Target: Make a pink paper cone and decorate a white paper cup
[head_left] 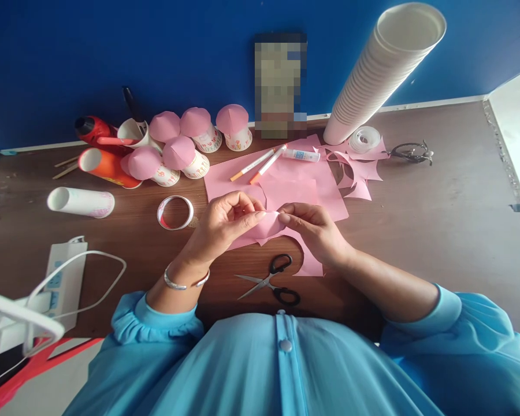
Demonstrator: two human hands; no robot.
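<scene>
A small piece of pink paper (268, 225) is pinched between my two hands above the table. My left hand (231, 222) grips its left edge between thumb and forefinger. At its right edge my right hand (314, 228) has the same kind of pinch. Under and behind them lie pink paper sheets (329, 185), with a curved pink offcut (309, 266) below my right hand. Black-handled scissors (268, 280) lie partly spread on the table, close to my body. Two markers (260, 166) and a glue stick (301, 155) rest on the sheets.
Several paper cups with pink cone tops (233, 120) stand at the back left. A tape roll (175, 212), a white cup (80, 202) and a power strip (67, 283) are to the left. A tall cup stack (372, 75), clear tape (364, 138) and glasses (411, 152) are at right.
</scene>
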